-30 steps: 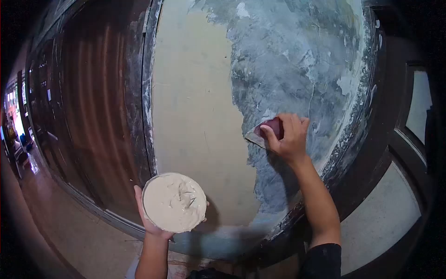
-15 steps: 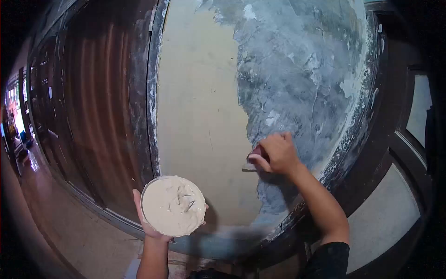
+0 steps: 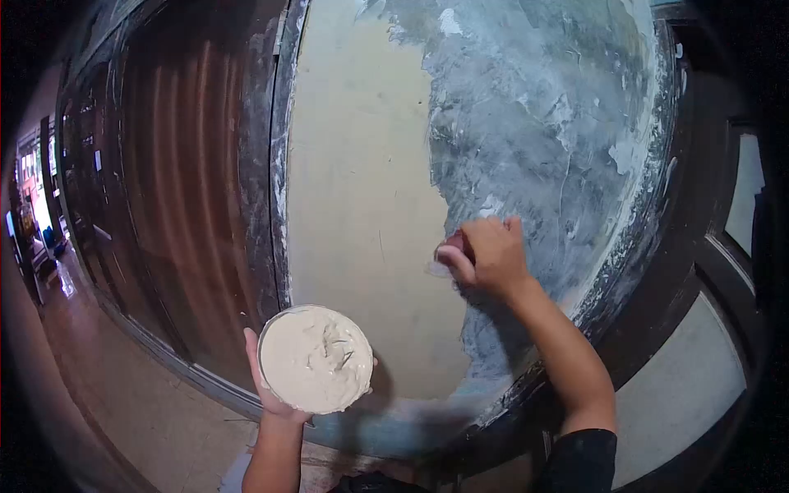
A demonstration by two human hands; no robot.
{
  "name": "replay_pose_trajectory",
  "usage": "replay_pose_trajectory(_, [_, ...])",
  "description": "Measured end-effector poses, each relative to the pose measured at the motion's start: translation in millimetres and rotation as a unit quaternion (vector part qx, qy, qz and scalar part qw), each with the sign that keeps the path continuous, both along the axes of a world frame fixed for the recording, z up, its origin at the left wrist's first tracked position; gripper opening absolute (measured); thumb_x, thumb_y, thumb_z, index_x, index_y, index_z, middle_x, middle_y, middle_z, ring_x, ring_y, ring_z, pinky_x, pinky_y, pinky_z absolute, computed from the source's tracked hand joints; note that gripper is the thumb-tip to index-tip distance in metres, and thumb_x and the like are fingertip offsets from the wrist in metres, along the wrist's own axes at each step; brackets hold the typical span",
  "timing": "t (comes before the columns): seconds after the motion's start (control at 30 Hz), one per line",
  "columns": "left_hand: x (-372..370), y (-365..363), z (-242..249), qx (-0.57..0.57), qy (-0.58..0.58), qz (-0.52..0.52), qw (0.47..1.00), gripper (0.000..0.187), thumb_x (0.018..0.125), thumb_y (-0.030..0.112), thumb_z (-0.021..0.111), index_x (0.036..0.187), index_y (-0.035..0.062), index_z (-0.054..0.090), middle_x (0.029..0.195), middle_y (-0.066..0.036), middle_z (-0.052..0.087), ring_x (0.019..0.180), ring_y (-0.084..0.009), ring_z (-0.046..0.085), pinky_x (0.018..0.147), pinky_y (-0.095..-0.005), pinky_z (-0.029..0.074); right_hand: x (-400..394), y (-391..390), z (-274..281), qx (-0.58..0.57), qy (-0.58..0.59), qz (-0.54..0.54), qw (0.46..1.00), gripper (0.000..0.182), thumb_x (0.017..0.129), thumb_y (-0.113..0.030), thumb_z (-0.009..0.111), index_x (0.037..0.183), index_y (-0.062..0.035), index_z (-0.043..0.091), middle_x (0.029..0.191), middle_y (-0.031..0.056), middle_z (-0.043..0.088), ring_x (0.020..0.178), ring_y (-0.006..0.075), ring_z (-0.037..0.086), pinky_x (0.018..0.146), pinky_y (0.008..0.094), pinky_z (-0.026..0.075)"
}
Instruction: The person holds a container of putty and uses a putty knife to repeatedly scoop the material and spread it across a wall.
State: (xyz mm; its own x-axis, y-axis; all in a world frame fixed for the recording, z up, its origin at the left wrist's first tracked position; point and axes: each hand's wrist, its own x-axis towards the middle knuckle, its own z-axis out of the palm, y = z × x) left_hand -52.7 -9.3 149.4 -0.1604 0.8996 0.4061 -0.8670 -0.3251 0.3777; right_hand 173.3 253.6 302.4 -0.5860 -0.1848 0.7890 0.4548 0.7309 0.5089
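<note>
My left hand (image 3: 274, 398) holds up a round tub (image 3: 262, 361) from below, with fingers around its side. Thick cream putty (image 3: 306, 368) fills it, with a rough ridge right of its middle. My right hand (image 3: 496, 255) is closed round the dark reddish handle of a putty knife (image 3: 453, 243). Its pale, blurred blade lies near the wall, where a smooth cream coat (image 3: 362, 181) meets bare, mottled grey wall (image 3: 534, 148). The fingers hide part of the knife.
Left of the wall panel stands a dark wooden frame with a reddish-brown panel (image 3: 189, 164). A dark door with pale panels (image 3: 682, 386) is on the right. Floor (image 3: 140, 361) shows at lower left, leading to a bright opening.
My right hand has moved the putty knife a little upward along the edge of the cream coat. The view has shifted slightly; my left hand still holds the tub.
</note>
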Motion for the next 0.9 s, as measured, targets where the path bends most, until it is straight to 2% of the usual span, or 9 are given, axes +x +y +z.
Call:
replay_pose_trajectory(0.1, [1.4,1.2,0.0,-0.035,-0.013,0.030,0.999,0.106,0.094,0.088,0.031,0.154,0.0030,0.049,0.152,-0.026,0.055,0.130,-0.0519,0.059,0.103,-0.0715,0.051,-6.6,6.2,34.6,0.028,0.185,0.007,0.982,0.036,0.086,-0.044,0.081,0.098,-0.0123,0.069,0.090,0.0028,0.068,0.080,0.0242,0.061,0.077,0.0417,0.036])
replay_pose_trajectory(0.23, [-0.2,-1.5,1.1,-0.020,-0.021,0.030,0.999,0.103,0.096,0.087,0.032,0.151,0.0020,0.051,0.150,-0.024,0.057,0.130,-0.0483,0.060,0.104,-0.0674,0.051,9.5,4.5,16.0,-0.007,0.145,0.028,0.989,0.036,0.085,-0.045,0.081,0.097,-0.0128,0.070,0.087,0.0029,0.067,0.080,0.0241,0.061,0.078,0.0421,0.035])
replay_pose_trajectory(0.33, [-1.8,-6.1,-2.8,0.003,-0.020,0.009,1.000,0.102,0.096,0.086,0.032,0.152,0.0021,0.051,0.150,-0.024,0.057,0.130,-0.0472,0.060,0.107,-0.0663,0.050,10.5,-4.9,-9.6,-0.014,-0.064,-0.002,0.998,0.036,0.084,-0.047,0.082,0.092,-0.0137,0.069,0.083,0.0029,0.064,0.077,0.0243,0.059,0.077,0.0420,0.035])
replay_pose_trajectory(0.43, [2.1,-4.6,-0.2,-0.043,-0.037,0.037,0.998,0.102,0.096,0.086,0.031,0.152,0.0023,0.050,0.150,-0.024,0.056,0.129,-0.0472,0.061,0.107,-0.0664,0.050,-13.2,-1.3,14.0,-0.004,0.048,0.002,0.999,0.038,0.084,-0.050,0.081,0.091,-0.0141,0.069,0.082,0.0027,0.063,0.077,0.0247,0.058,0.076,0.0428,0.036])
replay_pose_trajectory(0.47, [5.0,-6.8,8.1,0.019,0.002,-0.024,1.000,0.102,0.097,0.086,0.031,0.152,0.0021,0.051,0.149,-0.023,0.057,0.129,-0.0467,0.061,0.107,-0.0655,0.051,-17.3,-4.2,29.2,0.010,0.108,0.019,0.994,0.038,0.085,-0.047,0.082,0.095,-0.0126,0.068,0.084,0.0034,0.064,0.078,0.0257,0.058,0.076,0.0424,0.036])
replay_pose_trajectory(0.57, [5.6,-4.4,5.9,-0.049,-0.037,0.020,0.998,0.100,0.098,0.084,0.031,0.151,0.0021,0.052,0.148,-0.022,0.059,0.129,-0.0442,0.062,0.108,-0.0620,0.051,-15.9,-22.0,61.0,-0.003,0.204,0.034,0.978,0.035,0.085,-0.038,0.084,0.099,-0.0103,0.067,0.086,0.0042,0.065,0.080,0.0274,0.058,0.075,0.0413,0.038])
replay_pose_trajectory(0.63, [4.8,-4.6,8.6,-0.047,-0.036,0.020,0.998,0.100,0.098,0.084,0.031,0.151,0.0020,0.052,0.148,-0.022,0.059,0.129,-0.0436,0.062,0.108,-0.0613,0.051,-9.8,-41.4,63.1,-0.037,0.192,0.056,0.979,0.026,0.086,-0.021,0.082,0.101,-0.0078,0.066,0.090,0.0063,0.066,0.081,0.0298,0.058,0.077,0.0407,0.041])
replay_pose_trajectory(0.73, [3.8,-5.1,14.9,-0.042,-0.034,0.021,0.998,0.099,0.098,0.084,0.031,0.150,0.0019,0.053,0.147,-0.021,0.060,0.129,-0.0417,0.062,0.109,-0.0592,0.051,-0.8,-80.2,54.8,-0.145,-0.020,0.146,0.978,0.026,0.080,0.001,0.072,0.103,-0.0103,0.066,0.097,0.0061,0.069,0.087,0.0326,0.058,0.083,0.0422,0.044])
replay_pose_trajectory(0.9, [1.2,-8.4,25.6,-0.043,-0.042,0.012,0.998,0.099,0.099,0.083,0.031,0.150,0.0016,0.053,0.147,-0.020,0.061,0.130,-0.0403,0.062,0.110,-0.0571,0.051,-3.0,-127.2,28.8,-0.061,-0.205,0.146,0.966,0.033,0.082,-0.009,0.067,0.112,-0.0208,0.072,0.109,-0.0082,0.072,0.096,0.0232,0.058,0.085,0.0382,0.043])
